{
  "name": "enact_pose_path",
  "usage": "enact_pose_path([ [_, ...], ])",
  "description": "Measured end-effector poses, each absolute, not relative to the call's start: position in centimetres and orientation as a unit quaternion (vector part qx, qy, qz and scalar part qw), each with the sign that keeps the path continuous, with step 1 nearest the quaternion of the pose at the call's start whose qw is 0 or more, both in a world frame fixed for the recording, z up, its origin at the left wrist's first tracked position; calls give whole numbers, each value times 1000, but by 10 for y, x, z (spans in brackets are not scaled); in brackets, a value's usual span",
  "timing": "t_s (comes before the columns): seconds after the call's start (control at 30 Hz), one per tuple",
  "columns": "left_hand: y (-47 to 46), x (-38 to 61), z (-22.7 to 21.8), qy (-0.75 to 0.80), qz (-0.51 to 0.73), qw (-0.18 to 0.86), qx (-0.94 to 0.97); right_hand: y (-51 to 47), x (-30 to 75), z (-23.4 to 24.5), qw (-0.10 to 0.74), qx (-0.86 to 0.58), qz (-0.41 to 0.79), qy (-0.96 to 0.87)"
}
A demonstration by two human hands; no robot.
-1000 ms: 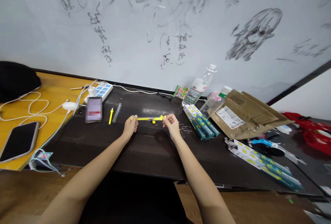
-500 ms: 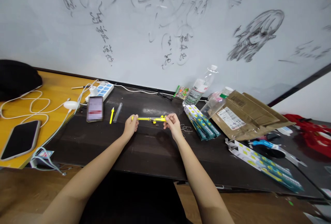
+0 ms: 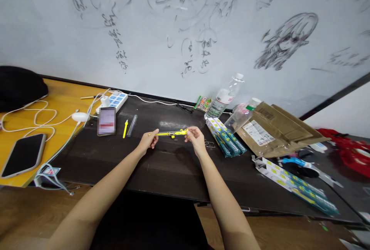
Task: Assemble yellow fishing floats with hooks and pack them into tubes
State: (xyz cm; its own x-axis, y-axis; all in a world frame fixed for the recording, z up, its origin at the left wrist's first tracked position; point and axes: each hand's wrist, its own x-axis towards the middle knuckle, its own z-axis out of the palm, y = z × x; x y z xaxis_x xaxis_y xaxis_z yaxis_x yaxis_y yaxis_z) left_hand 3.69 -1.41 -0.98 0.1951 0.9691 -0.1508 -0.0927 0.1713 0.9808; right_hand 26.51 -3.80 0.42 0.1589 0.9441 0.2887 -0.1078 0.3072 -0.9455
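Note:
A slim yellow-and-clear rod (image 3: 170, 133) with small yellow knobs near its right end is held level above the dark desk. My left hand (image 3: 149, 141) is closed on its left end, thumb on top. The fingers of my right hand (image 3: 195, 137) pinch the other end, next to the knobs. What exactly the rod is, I cannot make out. Left of my hands lie a short yellow pen-like piece (image 3: 125, 129) and a clear narrow tube (image 3: 132, 125), side by side on the desk. Thin bent wire pieces (image 3: 210, 144) lie just right of my right hand.
A phone (image 3: 106, 121) leans against a power strip (image 3: 118, 100). Another phone (image 3: 24, 155) lies on the yellow table among white cables. To the right are teal boxes (image 3: 228, 138), a water bottle (image 3: 221, 101), an opened cardboard parcel (image 3: 277, 126) and a blue-handled tool (image 3: 297, 161).
My left hand has slid slightly right along the rod, its thumb now lying on top. My right hand has shifted a little to the right.

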Motion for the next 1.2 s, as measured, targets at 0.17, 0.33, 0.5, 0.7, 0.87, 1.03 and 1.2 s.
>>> enact_pose_path([
  [0.17,-15,37,-10,430,418,665,446,-38,265,5,645,-425,406,-488],
  [0.33,-13,38,-11,438,414,669,434,-38,267,6,650,-426,388,-496],
  [0.5,-12,39,-14,438,421,660,441,-37,269,6,646,-420,380,-512],
  [0.7,-14,43,-17,418,467,611,483,-36,271,3,640,-443,368,-509],
  [0.87,-14,44,-17,412,479,589,505,-36,273,4,628,-469,367,-501],
  [1.03,-15,45,-18,402,480,576,525,-35,272,3,622,-463,369,-512],
  [1.2,-17,46,-20,385,474,553,567,-34,268,-5,594,-475,373,-531],
])
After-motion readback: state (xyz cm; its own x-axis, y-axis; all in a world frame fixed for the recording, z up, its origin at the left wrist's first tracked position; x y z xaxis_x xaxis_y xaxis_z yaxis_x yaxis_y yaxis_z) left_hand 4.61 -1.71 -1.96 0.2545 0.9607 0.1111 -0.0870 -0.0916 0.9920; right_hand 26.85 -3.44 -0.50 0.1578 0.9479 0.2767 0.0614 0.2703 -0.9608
